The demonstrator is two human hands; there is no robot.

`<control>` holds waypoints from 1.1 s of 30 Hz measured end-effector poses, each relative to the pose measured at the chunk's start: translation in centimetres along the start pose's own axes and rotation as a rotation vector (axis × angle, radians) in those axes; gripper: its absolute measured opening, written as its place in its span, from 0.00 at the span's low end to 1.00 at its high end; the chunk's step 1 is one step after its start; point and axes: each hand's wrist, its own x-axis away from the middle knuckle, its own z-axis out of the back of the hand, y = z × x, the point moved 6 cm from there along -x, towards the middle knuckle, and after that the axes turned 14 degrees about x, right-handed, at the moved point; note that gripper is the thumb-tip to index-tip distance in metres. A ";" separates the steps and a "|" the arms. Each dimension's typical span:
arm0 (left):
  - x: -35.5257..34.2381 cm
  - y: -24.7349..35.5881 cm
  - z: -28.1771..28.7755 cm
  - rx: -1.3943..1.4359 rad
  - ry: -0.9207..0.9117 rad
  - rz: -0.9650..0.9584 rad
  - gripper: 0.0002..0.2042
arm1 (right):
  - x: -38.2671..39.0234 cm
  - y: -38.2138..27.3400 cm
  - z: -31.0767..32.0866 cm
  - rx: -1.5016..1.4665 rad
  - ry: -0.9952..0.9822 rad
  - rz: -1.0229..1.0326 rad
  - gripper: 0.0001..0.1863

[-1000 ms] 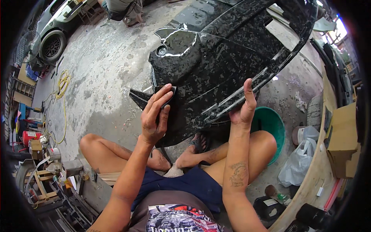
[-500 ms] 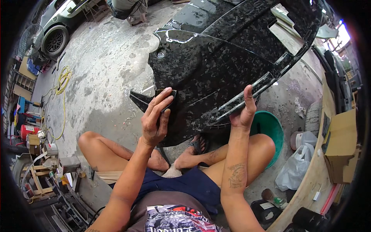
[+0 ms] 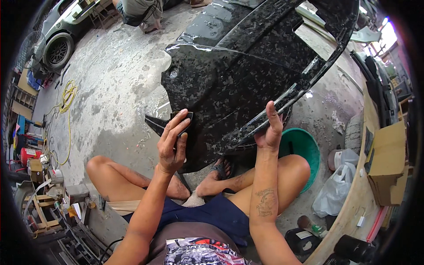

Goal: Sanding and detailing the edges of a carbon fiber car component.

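Note:
A large glossy black panel (image 3: 234, 92) with a mottled flake pattern, a cut-out and a scalloped left edge fills the upper middle, above my crossed legs. My left hand (image 3: 173, 140) grips a small flat dark block (image 3: 187, 118) against the panel's lower left, beside a pointed tip that juts left. My right hand (image 3: 270, 130) holds the panel's lower right edge, thumb up along it, the other fingers mostly hidden underneath.
A green basin (image 3: 307, 143), white plastic bag (image 3: 331, 192) and wooden bench edge with cardboard box (image 3: 385, 159) lie to the right. Left are a yellow hose (image 3: 68, 95), piled tools and scraps, and a car wheel (image 3: 58, 52). Another person (image 3: 139, 13) crouches at the top.
The panel and both hands have shifted a little left in view, and my hands sit lower. The bright wet reflection near the panel's upper left has thinned. Both grips look unchanged.

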 end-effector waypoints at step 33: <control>3.3 -2.1 -0.6 0.050 -0.016 0.131 0.20 | 0.8 0.6 -1.3 0.111 -0.016 -0.067 0.34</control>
